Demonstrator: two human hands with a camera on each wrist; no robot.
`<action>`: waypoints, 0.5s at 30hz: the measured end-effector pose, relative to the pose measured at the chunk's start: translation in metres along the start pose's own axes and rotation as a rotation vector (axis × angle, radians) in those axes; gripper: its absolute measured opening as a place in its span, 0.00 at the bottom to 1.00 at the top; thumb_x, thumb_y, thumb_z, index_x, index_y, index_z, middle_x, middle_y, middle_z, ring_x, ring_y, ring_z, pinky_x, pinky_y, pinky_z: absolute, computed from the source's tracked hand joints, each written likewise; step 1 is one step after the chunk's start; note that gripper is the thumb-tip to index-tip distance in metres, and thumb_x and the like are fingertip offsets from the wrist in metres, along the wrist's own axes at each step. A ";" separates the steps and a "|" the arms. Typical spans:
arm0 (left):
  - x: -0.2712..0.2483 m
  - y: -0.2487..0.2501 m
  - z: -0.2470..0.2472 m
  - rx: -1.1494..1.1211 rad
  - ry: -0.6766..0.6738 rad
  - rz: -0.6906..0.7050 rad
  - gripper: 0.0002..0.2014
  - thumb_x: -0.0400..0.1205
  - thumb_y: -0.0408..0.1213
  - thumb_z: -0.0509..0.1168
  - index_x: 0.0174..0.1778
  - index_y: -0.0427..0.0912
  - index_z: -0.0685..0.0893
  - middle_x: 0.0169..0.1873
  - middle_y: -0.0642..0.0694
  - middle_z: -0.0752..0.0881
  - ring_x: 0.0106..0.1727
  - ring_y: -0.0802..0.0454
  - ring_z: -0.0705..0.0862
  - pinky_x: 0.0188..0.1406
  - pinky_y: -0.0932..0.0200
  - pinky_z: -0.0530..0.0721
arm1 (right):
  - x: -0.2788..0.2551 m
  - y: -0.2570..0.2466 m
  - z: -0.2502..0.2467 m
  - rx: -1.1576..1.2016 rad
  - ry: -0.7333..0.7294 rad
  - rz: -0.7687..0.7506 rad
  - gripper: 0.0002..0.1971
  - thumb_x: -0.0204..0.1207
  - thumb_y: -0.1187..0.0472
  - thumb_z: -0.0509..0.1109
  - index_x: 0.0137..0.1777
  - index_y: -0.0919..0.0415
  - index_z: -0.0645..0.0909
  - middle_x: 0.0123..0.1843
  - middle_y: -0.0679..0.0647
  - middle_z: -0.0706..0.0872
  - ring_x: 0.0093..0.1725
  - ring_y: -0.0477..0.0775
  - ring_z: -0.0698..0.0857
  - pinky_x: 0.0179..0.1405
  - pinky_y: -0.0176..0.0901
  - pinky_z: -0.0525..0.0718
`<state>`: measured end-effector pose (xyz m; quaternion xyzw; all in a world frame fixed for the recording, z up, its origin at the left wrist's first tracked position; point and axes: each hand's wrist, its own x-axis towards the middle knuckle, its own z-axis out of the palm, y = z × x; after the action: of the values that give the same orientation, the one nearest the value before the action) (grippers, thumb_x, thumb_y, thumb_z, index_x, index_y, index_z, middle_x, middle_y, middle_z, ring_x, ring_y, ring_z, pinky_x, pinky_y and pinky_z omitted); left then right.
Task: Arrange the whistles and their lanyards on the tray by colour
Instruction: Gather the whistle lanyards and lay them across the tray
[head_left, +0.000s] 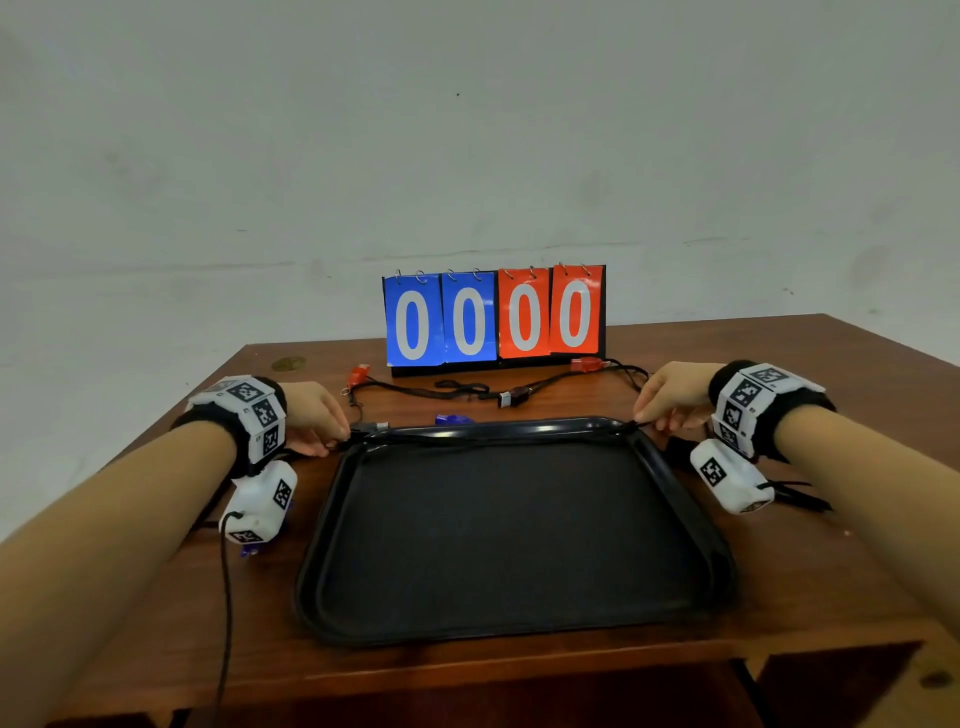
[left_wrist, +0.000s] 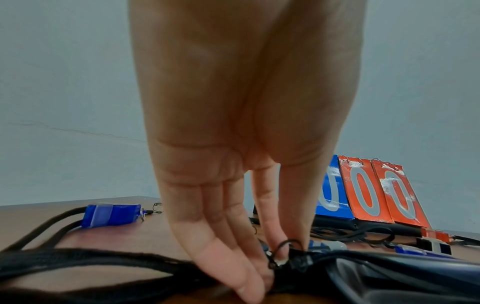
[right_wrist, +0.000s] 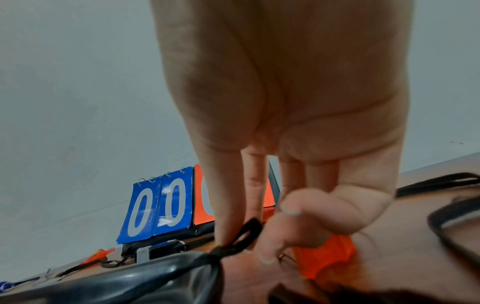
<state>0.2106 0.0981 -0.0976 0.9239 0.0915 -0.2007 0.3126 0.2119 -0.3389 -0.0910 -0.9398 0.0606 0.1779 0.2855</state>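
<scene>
My left hand (head_left: 311, 415) is at the far left corner of the tray (head_left: 696, 530), thumb and forefinger pinched together on one end of a black lanyard (head_left: 493, 434), right by its clip. My right hand (head_left: 670, 397) is at the far right corner, thumb and forefinger pinching the looped other end of the same lanyard. The cord runs stretched between my hands along the tray's far rim.

The table (head_left: 831, 582) is brown wood, with the black tray lying flat near its front edge. At the table's far edge stands a scoreboard (head_left: 496, 317), two blue cards and two red, all showing zero.

Between the scoreboard and the tray's far rim more black cords lie tangled. A red whistle (head_left: 358, 375) lies towards the left of that strip, another red whistle (head_left: 587, 364) just beside the scoreboard's right foot, and a black whistle (head_left: 511, 397) between them. A blue whistle (head_left: 454, 419) lies just beyond the tray's far rim. In my left wrist view another blue whistle (left_wrist: 111, 215) lies on the table left of my hand, its black cord trailing towards the camera.
</scene>
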 end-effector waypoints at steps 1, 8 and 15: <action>-0.003 0.003 0.000 0.023 0.022 0.013 0.04 0.80 0.28 0.66 0.48 0.36 0.85 0.40 0.38 0.85 0.36 0.48 0.84 0.23 0.66 0.83 | -0.003 -0.002 0.000 -0.011 0.008 -0.008 0.07 0.76 0.67 0.72 0.53 0.67 0.84 0.32 0.57 0.82 0.18 0.43 0.80 0.15 0.29 0.75; -0.037 0.037 -0.010 0.128 0.219 0.176 0.06 0.80 0.30 0.66 0.52 0.37 0.84 0.43 0.45 0.83 0.37 0.55 0.81 0.25 0.68 0.77 | -0.029 -0.012 -0.006 -0.033 0.133 -0.051 0.09 0.75 0.63 0.74 0.52 0.66 0.85 0.40 0.58 0.83 0.33 0.49 0.80 0.19 0.32 0.77; -0.093 0.099 0.012 0.143 0.244 0.387 0.08 0.79 0.31 0.68 0.54 0.35 0.85 0.47 0.46 0.84 0.40 0.56 0.82 0.46 0.63 0.81 | -0.087 -0.011 -0.025 -0.044 0.226 -0.160 0.14 0.74 0.57 0.74 0.57 0.62 0.85 0.53 0.59 0.88 0.39 0.48 0.82 0.33 0.37 0.77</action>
<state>0.1519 0.0091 -0.0129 0.9614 -0.0643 -0.0300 0.2659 0.1405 -0.3429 -0.0334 -0.9617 0.0134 0.0490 0.2693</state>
